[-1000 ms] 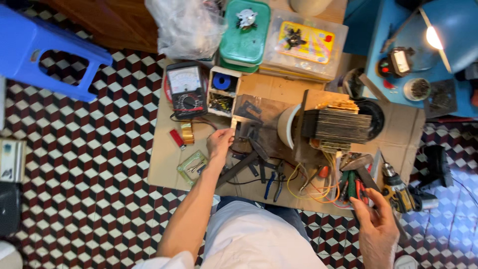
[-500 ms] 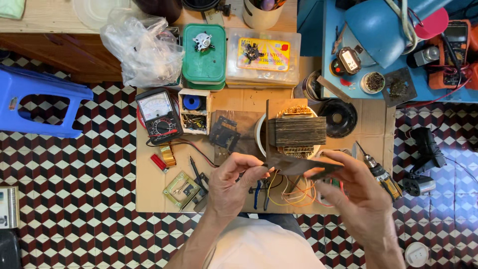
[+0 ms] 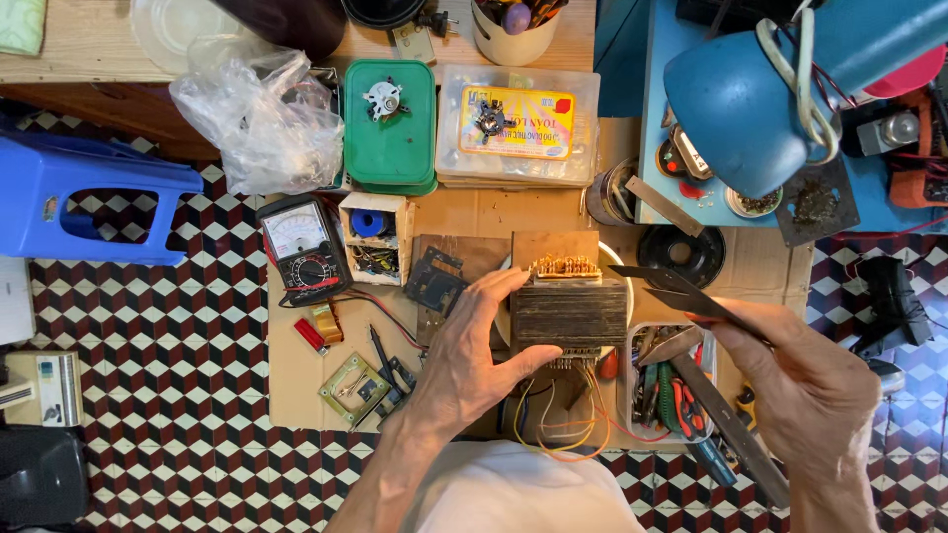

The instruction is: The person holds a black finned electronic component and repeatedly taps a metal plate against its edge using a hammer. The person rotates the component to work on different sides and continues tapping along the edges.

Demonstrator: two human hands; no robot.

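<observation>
My left hand (image 3: 469,360) grips the left side of a dark laminated transformer (image 3: 570,312) with copper windings on top and coloured wires hanging below it. It rests over a white bowl on the cardboard sheet (image 3: 296,380). My right hand (image 3: 805,390) is to the right of the transformer and pinches several thin dark metal strips (image 3: 681,294) that fan out toward it. A longer strip runs down under the palm.
An analog multimeter (image 3: 304,247) and a small parts box (image 3: 373,237) lie at the left. A green lidded box (image 3: 391,126), a clear case (image 3: 515,128) and a plastic bag (image 3: 259,120) sit farther back. A tray of pliers and screwdrivers (image 3: 660,390), a blue lamp (image 3: 746,94) and a blue stool (image 3: 84,197) surround the spot.
The view came closer. My left hand moved from the metal strips to the transformer's side. My right hand rose and drew right, holding the strips.
</observation>
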